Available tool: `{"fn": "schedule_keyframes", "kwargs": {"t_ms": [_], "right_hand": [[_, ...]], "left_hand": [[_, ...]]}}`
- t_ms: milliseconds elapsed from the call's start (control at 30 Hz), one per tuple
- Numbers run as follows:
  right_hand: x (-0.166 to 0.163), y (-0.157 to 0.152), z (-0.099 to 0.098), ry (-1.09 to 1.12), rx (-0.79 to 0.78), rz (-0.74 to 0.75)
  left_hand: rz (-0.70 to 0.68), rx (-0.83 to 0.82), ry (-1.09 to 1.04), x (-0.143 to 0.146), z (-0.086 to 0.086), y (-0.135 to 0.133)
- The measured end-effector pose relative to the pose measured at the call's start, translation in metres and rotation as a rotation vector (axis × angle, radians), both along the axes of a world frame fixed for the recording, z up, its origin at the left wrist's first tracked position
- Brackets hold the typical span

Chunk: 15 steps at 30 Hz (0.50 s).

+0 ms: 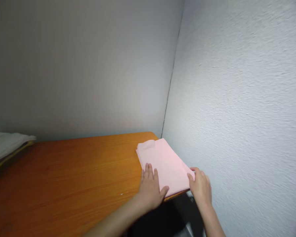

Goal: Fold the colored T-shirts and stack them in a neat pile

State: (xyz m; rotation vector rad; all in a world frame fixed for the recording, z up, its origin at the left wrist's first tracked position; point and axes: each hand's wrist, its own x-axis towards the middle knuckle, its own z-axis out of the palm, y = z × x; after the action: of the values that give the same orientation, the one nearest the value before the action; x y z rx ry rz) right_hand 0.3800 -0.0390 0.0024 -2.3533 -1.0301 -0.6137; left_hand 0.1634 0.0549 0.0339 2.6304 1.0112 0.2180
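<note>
While my left hand (pixel 150 192) lies flat on the pink sheet (pixel 167 161), my right hand (pixel 201 186) has its right-hand corner between thumb and fingers. I read the left as spread and pressing from above, gripping nothing: its fingers point away from me near the sheet's left edge, and its thumb reaches out to the right along the near side. The right is closed on the corner, thumb on the near side, with part of the fingers hidden from me.

I see the sheet on the right end of the wooden table (pixel 76 168), near the right wall (pixel 236 98). It looks folded, with several layers showing at its far left corner; whether it is cloth or paper I cannot tell. Its near edge runs along the table's edge.

At the far left of my view, a white pile (pixel 7 144) with a yellow edge rests on the table, cut off by the frame. Behind stands the back wall (pixel 88 65), and below the table edge I make out something dark (pixel 160 219), too dim to name.
</note>
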Motion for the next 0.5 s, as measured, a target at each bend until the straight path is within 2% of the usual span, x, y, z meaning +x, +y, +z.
{"fn": "schedule_keyframes", "kwargs": {"t_ms": [67,100,200,333,400,500], "right_hand": [[-0.004,0.006,0.007,-0.099,-0.040,-0.054],[-0.007,0.012,0.012,-0.127,-0.045,-0.033],[-0.022,0.050,0.026,-0.111,-0.070,0.252],[-0.051,0.129,0.036,-0.058,-0.234,0.599],[-0.062,0.167,0.034,-0.008,-0.342,0.655],[-0.071,0.205,0.022,0.118,-0.470,0.593]], "left_hand": [[0.018,-0.018,-0.012,0.004,0.003,-0.012],[0.024,-0.022,-0.012,0.006,0.004,-0.017],[0.033,0.000,-0.014,0.012,0.005,-0.029],[0.026,0.052,-0.049,0.010,0.000,-0.030],[0.027,0.070,-0.056,0.009,-0.004,-0.029],[0.043,0.175,-0.051,0.014,-0.017,-0.033]]}}
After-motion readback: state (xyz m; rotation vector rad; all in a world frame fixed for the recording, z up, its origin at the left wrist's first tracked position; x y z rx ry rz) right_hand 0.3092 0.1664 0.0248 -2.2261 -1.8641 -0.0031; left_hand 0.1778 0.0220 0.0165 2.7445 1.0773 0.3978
